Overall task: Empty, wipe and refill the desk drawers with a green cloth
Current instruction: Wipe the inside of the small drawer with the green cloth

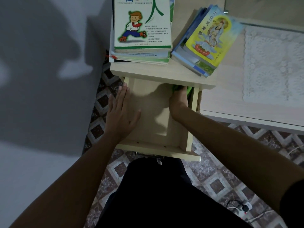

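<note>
A pale wooden drawer (148, 145) stands pulled out from under the desk top, and its floor is bare. My left hand (121, 112) lies flat on the drawer's left wall, fingers together and pointing away from me. My right hand (178, 102) reaches deep into the far right corner of the drawer and presses on the green cloth (189, 90). Only a small bunch of the cloth shows under the desk edge; the fingers are hidden there.
Two stacks of books sit on the desk top (164, 71): a tall one with a cartoon cover (141, 27) and a slanted one with a yellow cover (207, 40). A white lace mat (273, 63) lies to the right. A power strip (243, 208) and cables rest on the tiled floor.
</note>
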